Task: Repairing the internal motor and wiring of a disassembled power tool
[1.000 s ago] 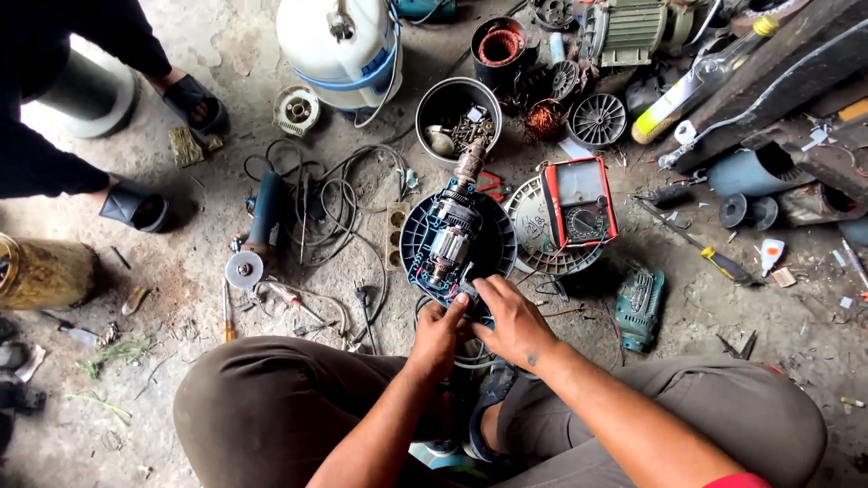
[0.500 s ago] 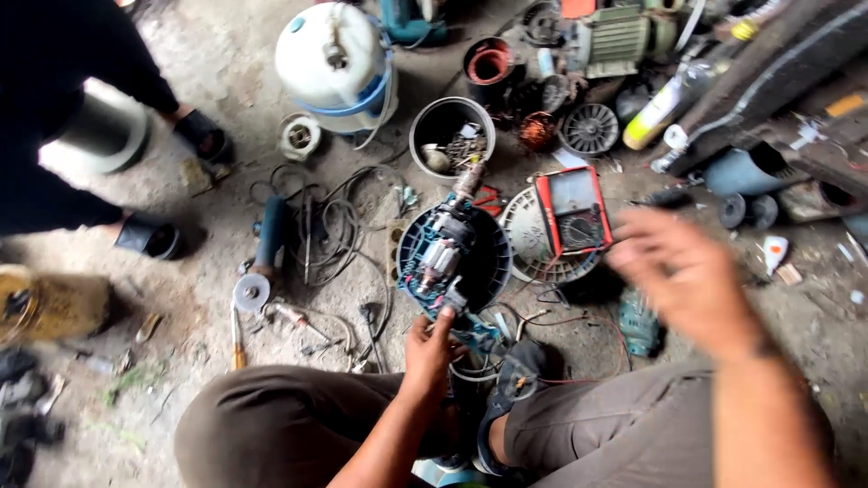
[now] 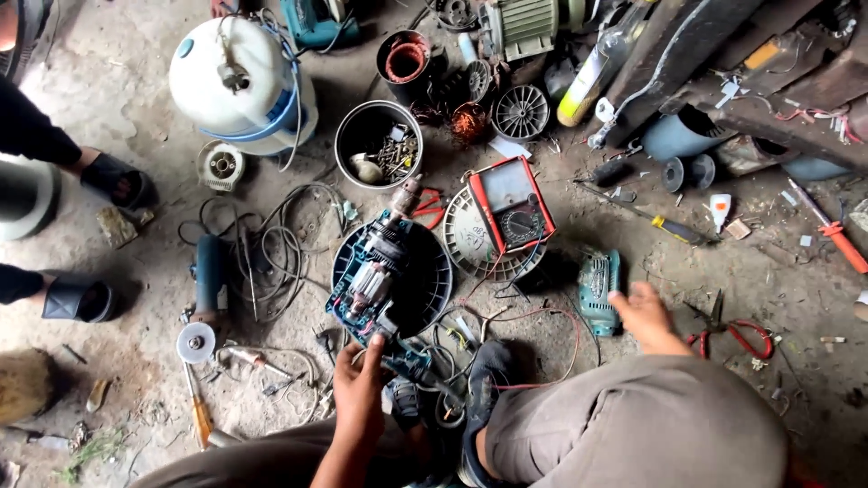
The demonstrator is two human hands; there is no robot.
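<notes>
Left hand [image 3: 360, 390] pinching the near end of the opened teal drill [image 3: 380, 289], lying on a black round cover [image 3: 425, 280] mid-floor. Right hand [image 3: 644, 314] spread, touching a teal housing piece [image 3: 598, 287] just right; red multimeter [image 3: 509, 204] beyond.

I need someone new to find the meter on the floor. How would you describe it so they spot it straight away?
Start at the big white tank at the top left, then move right past the round metal bowl of screws. Just below and right of that bowl lies the meter, resting on a pale round fan cover. It is the only flat rectangular box with a red rim, grey screen and black dial.
</notes>
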